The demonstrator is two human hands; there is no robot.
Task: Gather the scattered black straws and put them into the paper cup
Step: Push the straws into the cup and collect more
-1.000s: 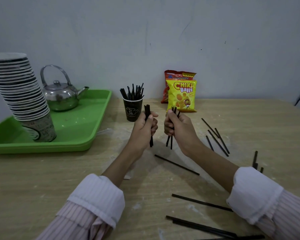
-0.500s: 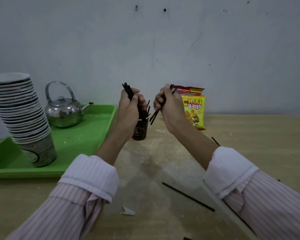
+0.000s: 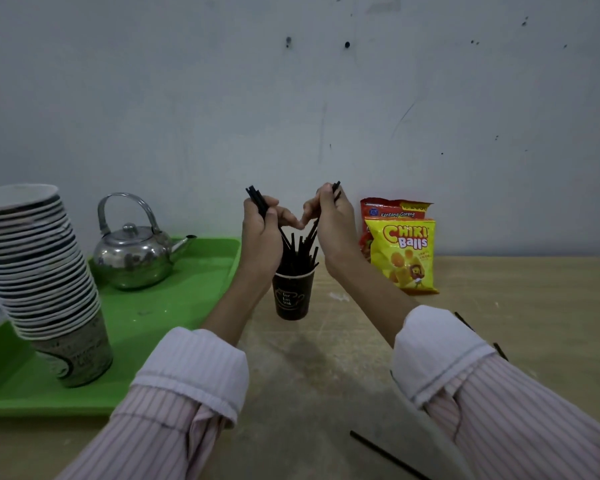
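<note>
A dark paper cup (image 3: 292,296) stands on the wooden table, with several black straws (image 3: 300,251) sticking up out of it. Just above its rim, my left hand (image 3: 261,233) grips a small bundle of black straws whose lower ends reach down into the cup. My right hand (image 3: 334,226) grips another few straws, slanted toward the cup mouth from the right. One loose black straw (image 3: 385,453) lies on the table near the bottom edge. Short dark straw ends (image 3: 465,320) show beside my right sleeve.
A green tray (image 3: 160,327) on the left carries a steel kettle (image 3: 134,254) and a leaning stack of paper cups (image 3: 39,271). Two snack bags (image 3: 400,251) stand against the wall right of the cup. The grey wall is close behind.
Both hands rose from the table with their straw bundles and came over the cup. The straw ends now point down into it. My view tilted up, so most scattered straws left the frame.
</note>
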